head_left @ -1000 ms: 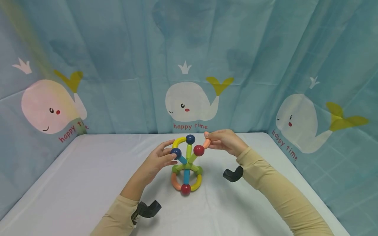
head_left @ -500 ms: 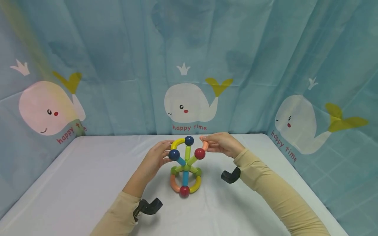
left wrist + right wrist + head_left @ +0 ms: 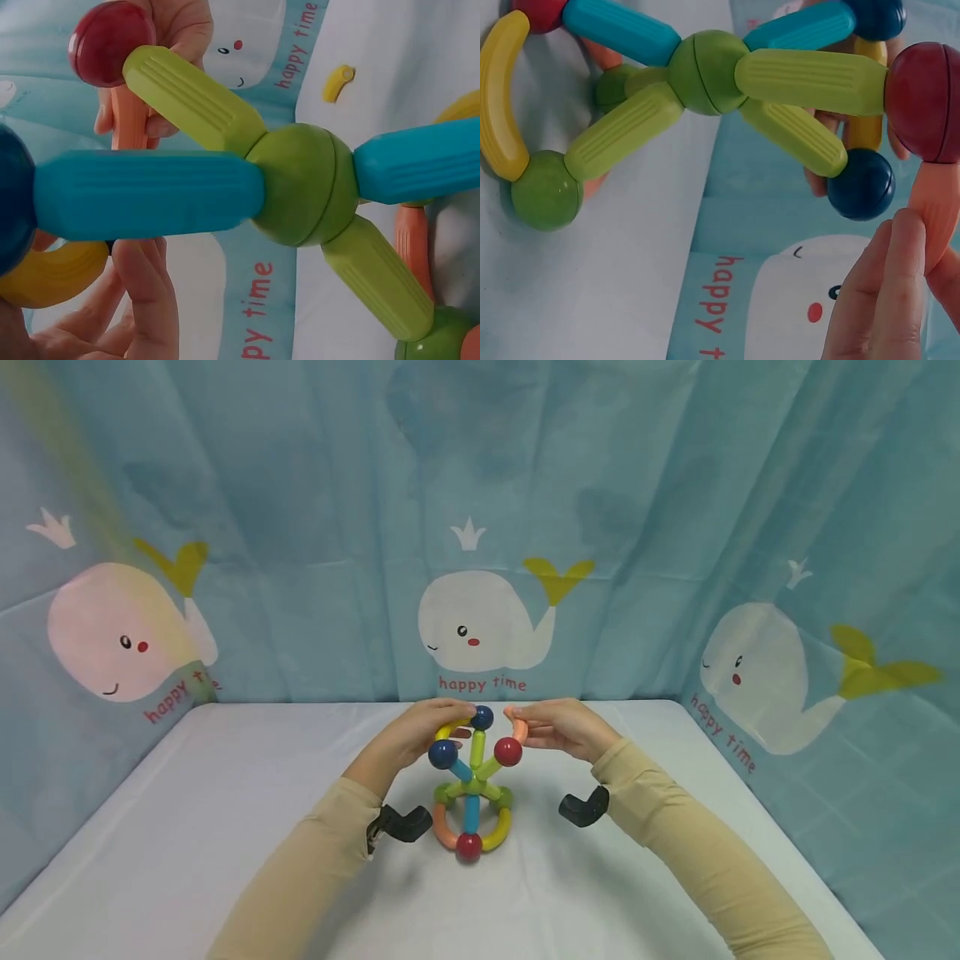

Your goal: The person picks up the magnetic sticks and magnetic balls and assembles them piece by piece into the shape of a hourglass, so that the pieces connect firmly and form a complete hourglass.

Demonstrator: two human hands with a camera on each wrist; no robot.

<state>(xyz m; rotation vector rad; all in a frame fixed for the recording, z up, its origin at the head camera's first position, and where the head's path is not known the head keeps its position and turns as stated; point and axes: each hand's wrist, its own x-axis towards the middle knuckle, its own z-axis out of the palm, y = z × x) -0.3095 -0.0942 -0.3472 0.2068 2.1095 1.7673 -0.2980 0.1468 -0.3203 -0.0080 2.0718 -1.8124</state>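
A magnetic stick-and-ball structure stands on the table, its rods spreading from a green centre ball (image 3: 300, 184). My left hand (image 3: 411, 737) holds the upper yellow curved rod (image 3: 56, 277), its fingertips at the far blue ball (image 3: 483, 718). The nearer blue ball (image 3: 442, 754) sits at that rod's front end. On the other side, my right hand (image 3: 566, 727) pinches an orange curved rod (image 3: 936, 214), which meets the upper red ball (image 3: 926, 101). That rod's other end points up, apart from the far blue ball. The lower ring includes a red ball (image 3: 469, 847) and a yellow curved rod (image 3: 502, 97).
A loose yellow curved piece (image 3: 339, 82) lies on the white tablecloth (image 3: 225, 810) beyond the structure. Blue curtains (image 3: 637, 485) with whale prints enclose the back and sides. Black wrist mounts stick out from both sleeves.
The orange rod has come in leftward with my right hand, then stayed at the red ball. My left hand has shifted from the nearer blue ball up and right toward the far one.
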